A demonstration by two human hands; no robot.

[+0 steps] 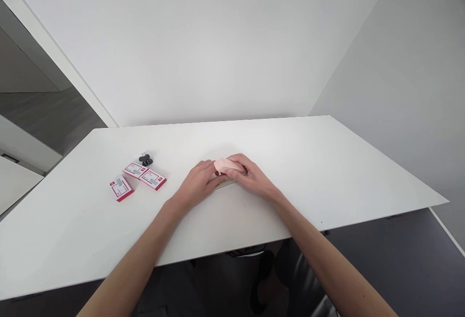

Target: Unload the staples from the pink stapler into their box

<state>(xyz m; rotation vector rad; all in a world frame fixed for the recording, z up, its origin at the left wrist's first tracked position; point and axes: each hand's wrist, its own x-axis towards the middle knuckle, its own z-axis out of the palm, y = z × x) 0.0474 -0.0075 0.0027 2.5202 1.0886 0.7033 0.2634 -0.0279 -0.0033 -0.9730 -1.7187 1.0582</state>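
Note:
Both my hands rest near the middle of the white table point(327, 171). My right hand point(250, 176) is curled round a small pale pink object point(223, 165), which looks like a stapler or similar device, and presses it down. My left hand point(198, 183) lies beside it with fingers bent, touching the pink object's left end and a thin white strip under it. What lies beneath the hands is mostly hidden.
To the left lie three small red-and-white boxes point(121, 188) point(135, 169) point(153, 179), and a small black item point(146, 159) sits just behind them. White walls rise behind the table and on the right. The table's front edge is close to me.

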